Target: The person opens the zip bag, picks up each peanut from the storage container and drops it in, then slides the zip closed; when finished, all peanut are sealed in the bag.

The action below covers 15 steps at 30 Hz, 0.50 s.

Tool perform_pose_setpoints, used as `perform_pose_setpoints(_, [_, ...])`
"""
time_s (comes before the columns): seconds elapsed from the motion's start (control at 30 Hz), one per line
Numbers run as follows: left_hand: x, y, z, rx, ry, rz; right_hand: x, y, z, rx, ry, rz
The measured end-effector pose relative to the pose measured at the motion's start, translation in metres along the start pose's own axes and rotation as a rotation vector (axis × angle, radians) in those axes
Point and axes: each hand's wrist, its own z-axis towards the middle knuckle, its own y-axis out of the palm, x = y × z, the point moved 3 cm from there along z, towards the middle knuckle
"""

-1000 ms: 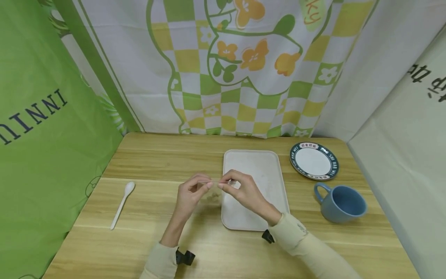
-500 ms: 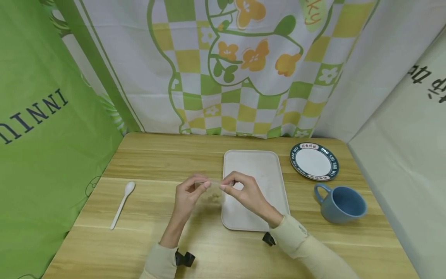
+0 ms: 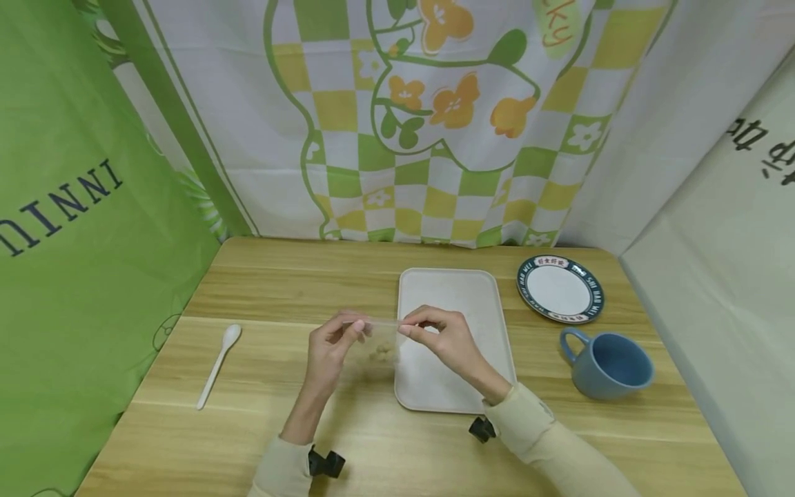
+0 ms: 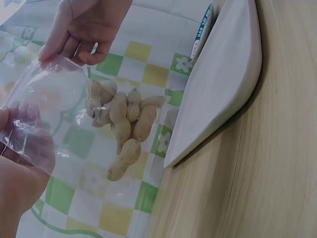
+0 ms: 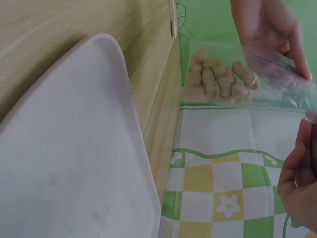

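Above the middle of the table hangs a clear plastic bag (image 3: 384,335) holding several unshelled peanuts (image 4: 121,119), gathered at its lower end. My left hand (image 3: 329,352) pinches the bag's upper edge on the left between thumb and fingers. On the other side, my right hand (image 3: 452,345) pinches the same edge, over the tray's left part. Between the hands the edge runs nearly straight. In the right wrist view the peanuts (image 5: 218,79) lie well away from both hands. Whether the bag's mouth is parted cannot be told.
An off-white rectangular tray (image 3: 456,386) lies under the right hand. Further right are a round plate (image 3: 560,290) with a dark patterned rim and a blue mug (image 3: 611,366). A white spoon (image 3: 219,366) lies at the left. A patterned curtain (image 3: 410,186) hangs behind the table.
Both hands have drawn apart, the left to the left and the right slightly to the right. More of the bag's upper edge shows between them.
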Motion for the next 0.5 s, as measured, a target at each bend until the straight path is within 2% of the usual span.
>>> perform_pose_setpoints(0.17, [-0.001,-0.001,-0.002,-0.03,-0.019,-0.013,0.02,-0.003,0.0,0.018,0.105,-0.042])
perform_pose_setpoints(0.27, [-0.003,-0.002,-0.002,-0.026,-0.082,-0.025,0.032,-0.003,0.001,0.024,0.209,-0.032])
perform_pose_setpoints(0.33, [-0.008,-0.005,-0.001,-0.008,-0.156,-0.021,0.036,-0.002,0.003,0.011,0.282,-0.029])
perform_pose_setpoints(0.4, [-0.016,-0.009,0.002,0.024,-0.256,-0.013,0.04,-0.001,0.006,-0.011,0.329,-0.075])
perform_pose_setpoints(0.5, [-0.035,-0.019,0.009,0.055,-0.419,0.024,0.045,0.0,0.011,-0.032,0.321,-0.209])
